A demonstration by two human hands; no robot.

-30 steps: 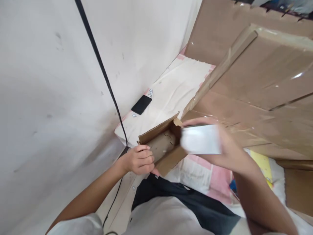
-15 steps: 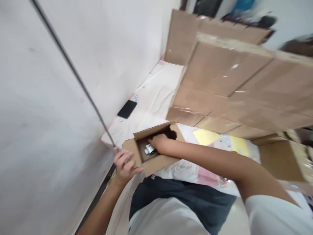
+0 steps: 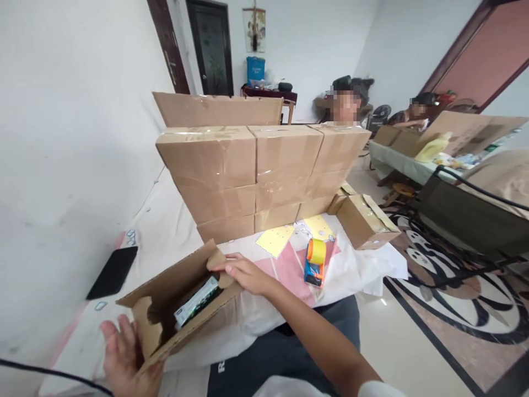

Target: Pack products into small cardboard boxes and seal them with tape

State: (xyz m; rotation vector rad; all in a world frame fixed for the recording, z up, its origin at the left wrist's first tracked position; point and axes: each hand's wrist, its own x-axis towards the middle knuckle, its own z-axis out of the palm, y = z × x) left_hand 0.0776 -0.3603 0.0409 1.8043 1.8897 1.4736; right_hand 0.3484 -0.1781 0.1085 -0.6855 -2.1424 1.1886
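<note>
An open cardboard box (image 3: 167,281) is tilted in front of me, held at both ends. My left hand (image 3: 124,358) holds its near left end, fingers spread along the outside and the lower part hidden by the flap. At the far right end, my right hand (image 3: 243,273) grips the short flap, thumb on top. Inside lies a slim white and dark printed carton (image 3: 196,303), touched by neither hand. Its lettering is too small to read.
Taped cardboard boxes (image 3: 223,160) stand stacked ahead. An orange-and-blue tape dispenser (image 3: 314,264) and yellow sheets (image 3: 275,241) lie on the cloth. Another open box (image 3: 363,226) stands right, a black phone (image 3: 113,272) left. Two people sit beyond, one at another table (image 3: 382,154).
My right hand has come out of the box and moved to its right-end flap. My left hand stays at the left end. The view has swung up and right.
</note>
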